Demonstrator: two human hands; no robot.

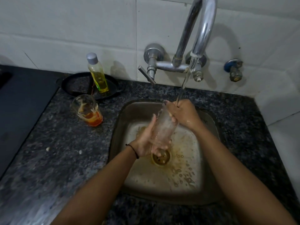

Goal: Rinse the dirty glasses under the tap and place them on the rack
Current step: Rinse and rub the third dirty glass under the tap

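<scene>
Clear glass, a tall tumbler (164, 125), is tilted over the steel sink (162, 184) with its mouth toward one o'clock under the stream from the chrome tap (203, 30). The left hand (146, 143) wraps its fingers round the base end, just above the drain (160, 157). The right hand (181, 114) curls over the rim end, wet. At ten o'clock from the sink, a second glass with orange dregs (87, 111) stands on the granite counter (65, 143), near a bottle of yellow liquid (97, 73).
</scene>
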